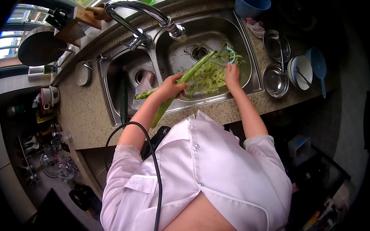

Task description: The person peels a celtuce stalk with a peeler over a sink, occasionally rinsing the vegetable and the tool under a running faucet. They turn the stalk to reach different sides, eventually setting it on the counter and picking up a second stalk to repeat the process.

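My left hand (171,87) is wrapped round a long, pale green stalk, which looks like celtuce (198,65). It slants up and to the right over the large sink basin (175,45). In my right hand (233,76), at the basin's right side, is a light blue peeler (232,56), its head partly hidden among green strips. Thin green peelings (211,80) are heaped on the basin floor below both hands, some near the drain (200,53). Another green stalk end (144,94) shows left of my left wrist.
In the small left basin lie a dark green cucumber (124,98) and a clear plastic bag (145,83). A chrome faucet (140,14) arches over the sink. Metal bowls (276,81), a white bowl (301,71) and a blue bucket (252,6) stand at the right.
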`<state>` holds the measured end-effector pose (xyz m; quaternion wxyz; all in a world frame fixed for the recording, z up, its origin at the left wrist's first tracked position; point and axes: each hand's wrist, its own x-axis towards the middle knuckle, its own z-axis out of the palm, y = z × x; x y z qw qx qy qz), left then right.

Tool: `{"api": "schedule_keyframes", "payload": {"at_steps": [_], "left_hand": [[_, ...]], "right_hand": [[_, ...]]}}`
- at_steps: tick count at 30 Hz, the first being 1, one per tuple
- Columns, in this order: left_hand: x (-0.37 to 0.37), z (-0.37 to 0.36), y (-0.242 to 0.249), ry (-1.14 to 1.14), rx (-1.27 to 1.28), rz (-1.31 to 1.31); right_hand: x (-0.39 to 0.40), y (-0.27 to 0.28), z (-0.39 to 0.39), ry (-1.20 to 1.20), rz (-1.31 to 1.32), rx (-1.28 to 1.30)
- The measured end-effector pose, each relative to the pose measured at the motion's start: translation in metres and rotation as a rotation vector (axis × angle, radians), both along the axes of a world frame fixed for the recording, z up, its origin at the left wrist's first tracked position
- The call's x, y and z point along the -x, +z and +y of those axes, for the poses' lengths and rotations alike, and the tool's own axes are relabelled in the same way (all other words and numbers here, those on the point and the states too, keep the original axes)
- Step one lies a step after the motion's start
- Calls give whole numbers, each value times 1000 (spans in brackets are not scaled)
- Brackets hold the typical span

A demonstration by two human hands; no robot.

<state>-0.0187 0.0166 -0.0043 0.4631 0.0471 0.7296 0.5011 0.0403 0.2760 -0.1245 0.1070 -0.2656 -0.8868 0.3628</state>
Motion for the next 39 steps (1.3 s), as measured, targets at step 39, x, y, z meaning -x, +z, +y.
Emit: {"api": "schedule_keyframes", "payload": {"at_steps": [39], "left_hand": [[-3,-1,3,16,70,10]], "right_hand": [[-22,18,-26,43,58,116]]}}
